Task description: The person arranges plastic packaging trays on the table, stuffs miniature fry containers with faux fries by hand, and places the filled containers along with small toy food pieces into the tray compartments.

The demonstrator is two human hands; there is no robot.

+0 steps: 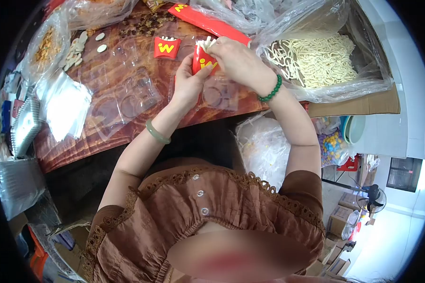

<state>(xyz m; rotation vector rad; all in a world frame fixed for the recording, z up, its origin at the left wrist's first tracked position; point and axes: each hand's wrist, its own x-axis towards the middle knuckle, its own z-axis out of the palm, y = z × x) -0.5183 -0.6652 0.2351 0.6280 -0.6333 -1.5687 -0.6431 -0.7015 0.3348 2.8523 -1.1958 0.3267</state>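
Note:
My left hand (190,85) is closed around a small red french-fry carton (200,59) with a yellow logo, thumb across its front. Pale fry-shaped sticks (206,43) poke out of its top. My right hand (238,60), fingers pinched, is at the carton's opening on those sticks; its fingertips are partly hidden. A second red fry carton (166,47), also with pale sticks in it, lies on the table to the left. Behind my hands lies a long red stack of flat cartons (212,23).
A plastic-lined cardboard box (330,61) of loose pale sticks stands at the right. Clear plastic trays (139,96) and clear bags (63,108) lie on the brown table (61,148). White oval pieces (101,48), dark brown bits (146,23) and a bag of orange pieces (47,45) are at the back left.

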